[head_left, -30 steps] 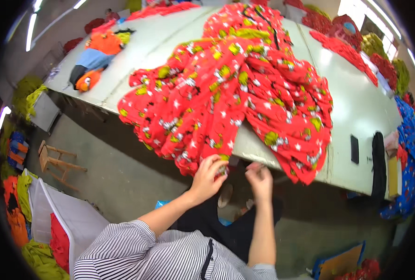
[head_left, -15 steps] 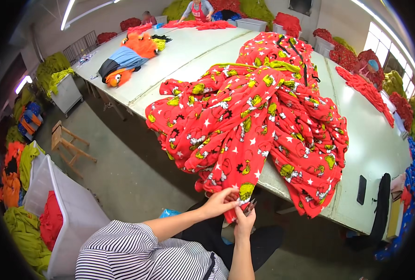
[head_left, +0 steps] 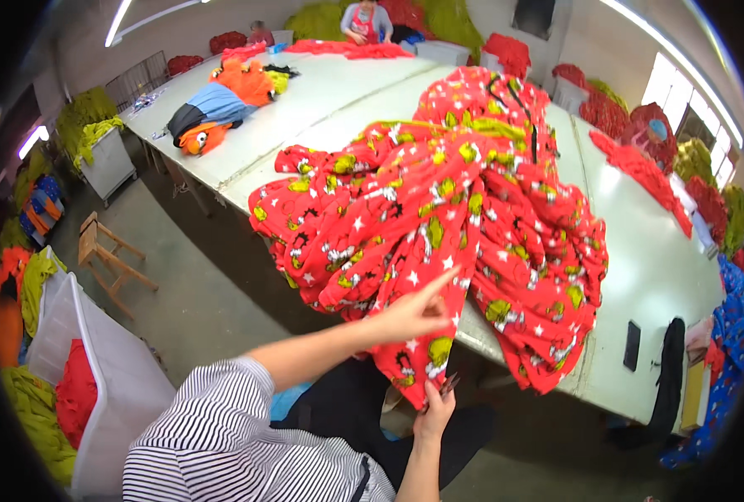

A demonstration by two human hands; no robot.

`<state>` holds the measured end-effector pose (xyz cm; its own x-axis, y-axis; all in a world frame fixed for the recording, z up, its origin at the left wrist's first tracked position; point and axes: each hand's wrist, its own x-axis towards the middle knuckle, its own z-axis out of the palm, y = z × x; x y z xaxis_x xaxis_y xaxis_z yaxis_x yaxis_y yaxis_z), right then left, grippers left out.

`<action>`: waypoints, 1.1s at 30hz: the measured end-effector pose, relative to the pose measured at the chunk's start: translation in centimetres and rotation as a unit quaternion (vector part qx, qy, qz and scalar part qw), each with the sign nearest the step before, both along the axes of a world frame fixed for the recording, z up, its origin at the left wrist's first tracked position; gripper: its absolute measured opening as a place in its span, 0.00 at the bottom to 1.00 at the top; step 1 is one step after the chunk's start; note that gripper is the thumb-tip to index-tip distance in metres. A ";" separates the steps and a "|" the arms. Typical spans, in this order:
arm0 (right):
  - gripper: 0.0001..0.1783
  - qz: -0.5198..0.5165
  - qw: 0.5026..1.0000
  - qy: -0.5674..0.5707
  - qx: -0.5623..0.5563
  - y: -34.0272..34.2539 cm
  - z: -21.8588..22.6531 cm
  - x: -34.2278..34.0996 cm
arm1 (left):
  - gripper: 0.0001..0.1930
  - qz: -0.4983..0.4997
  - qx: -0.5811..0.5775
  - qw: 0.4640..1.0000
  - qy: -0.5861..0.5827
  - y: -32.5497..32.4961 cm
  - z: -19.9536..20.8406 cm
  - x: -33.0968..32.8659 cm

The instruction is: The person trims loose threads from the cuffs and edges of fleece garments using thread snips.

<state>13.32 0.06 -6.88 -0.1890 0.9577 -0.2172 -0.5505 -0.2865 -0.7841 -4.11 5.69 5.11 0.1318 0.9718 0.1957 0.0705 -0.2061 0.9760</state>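
Observation:
A large heap of red printed fleece garment (head_left: 388, 226), with white stars and yellow-green figures, spreads over the table and hangs over its near edge. My right hand (head_left: 433, 412) is closed on the garment's lowest hanging end. Dark metal thread snips (head_left: 449, 384) stick out of the same hand, their points upward. Just above, my left hand (head_left: 412, 318) is in front of the cloth with its index finger stretched out and the other fingers partly curled. Nothing shows in it. Whether it touches the cloth I cannot tell.
The pale table (head_left: 631, 276) carries a phone (head_left: 632, 345), a black cloth strip (head_left: 666, 376) and an orange-and-blue plush costume (head_left: 221, 107). A wooden stool (head_left: 108, 259) and a white bin (head_left: 121, 393) stand left. A co-worker (head_left: 365, 23) is at the far edge.
My left hand has let go of the garment's end beside the right hand and moved up along the cloth, index finger extending. The right hand keeps its grip. The view has shifted slightly.

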 end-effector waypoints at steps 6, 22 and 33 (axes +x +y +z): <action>0.14 -0.006 0.999 0.045 -0.028 -0.3 1.4 0.0 | 0.51 -0.011 -0.028 0.994 -0.108 15.2 16.3 -2.0; 0.24 -0.070 0.995 0.059 0.038 -0.5 3.7 1.6 | 0.47 0.198 -0.147 0.961 -0.123 23.0 19.6 -7.6; 0.23 -0.063 0.996 0.046 0.049 -1.4 3.6 2.0 | 0.44 0.195 -0.148 0.966 -0.088 21.0 17.0 -9.1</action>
